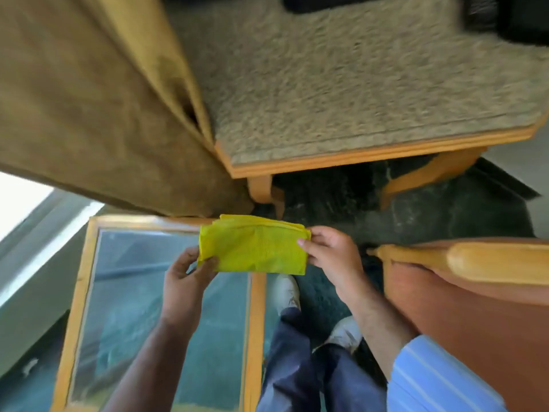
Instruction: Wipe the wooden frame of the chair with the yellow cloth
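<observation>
Head view | yellow cloth (pixel 254 249) is held folded above the glass-topped table (pixel 256 307), short of the chair frame (pixel 350 157) | left hand (pixel 184 278) and right hand (pixel 329 254) fingers are pinched on opposite ends | cloth is judged light, limp, non-slip; a palm-backed pad grip is advised.

Dark carpet (pixel 445 215), glass-topped wooden table (pixel 257 292).

A home sitting room, by the look of it. An upholstered chair (pixel 341 84) with a wooden frame (pixel 356 157) stands at twelve o'clock, a glass-topped, wood-edged counter (pixel 80 292) at seven o'clock, and an orange armchair (pixel 475 307) at four o'clock, all on dark carpet (pixel 445 215).
</observation>
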Demonstrator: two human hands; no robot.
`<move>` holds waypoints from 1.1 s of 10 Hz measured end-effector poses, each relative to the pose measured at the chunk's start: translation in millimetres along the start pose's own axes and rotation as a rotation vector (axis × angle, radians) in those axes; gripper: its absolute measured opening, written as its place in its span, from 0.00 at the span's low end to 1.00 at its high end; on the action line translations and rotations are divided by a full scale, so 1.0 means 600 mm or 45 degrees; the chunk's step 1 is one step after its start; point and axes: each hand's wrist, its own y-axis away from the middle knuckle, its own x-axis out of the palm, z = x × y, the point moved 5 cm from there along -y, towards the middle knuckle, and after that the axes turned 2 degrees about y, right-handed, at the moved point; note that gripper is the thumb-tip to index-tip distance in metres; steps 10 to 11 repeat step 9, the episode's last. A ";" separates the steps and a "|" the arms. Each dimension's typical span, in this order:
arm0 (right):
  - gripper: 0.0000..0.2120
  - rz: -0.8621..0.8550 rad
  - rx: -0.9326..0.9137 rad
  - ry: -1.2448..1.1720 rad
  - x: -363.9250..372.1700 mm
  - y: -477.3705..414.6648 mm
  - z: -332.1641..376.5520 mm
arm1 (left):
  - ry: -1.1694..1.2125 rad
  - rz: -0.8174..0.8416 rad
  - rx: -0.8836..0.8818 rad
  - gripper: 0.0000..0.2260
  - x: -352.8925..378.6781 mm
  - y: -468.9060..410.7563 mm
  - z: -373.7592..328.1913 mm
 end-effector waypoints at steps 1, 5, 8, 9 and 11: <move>0.06 0.075 0.038 0.137 0.076 -0.034 -0.035 | -0.041 -0.134 -0.044 0.10 -0.067 -0.031 0.041; 0.08 0.087 0.023 0.596 0.256 -0.182 -0.156 | -0.587 -0.458 -0.171 0.12 -0.208 -0.226 0.206; 0.18 -0.140 -0.447 1.252 0.285 -0.192 -0.145 | -1.102 -0.314 -0.107 0.14 -0.181 -0.258 0.225; 0.25 -0.116 -0.776 1.639 0.320 -0.164 -0.120 | -1.359 -0.300 -0.002 0.27 -0.171 -0.236 0.202; 0.25 -0.116 -0.776 1.639 0.320 -0.164 -0.120 | -1.359 -0.300 -0.002 0.27 -0.171 -0.236 0.202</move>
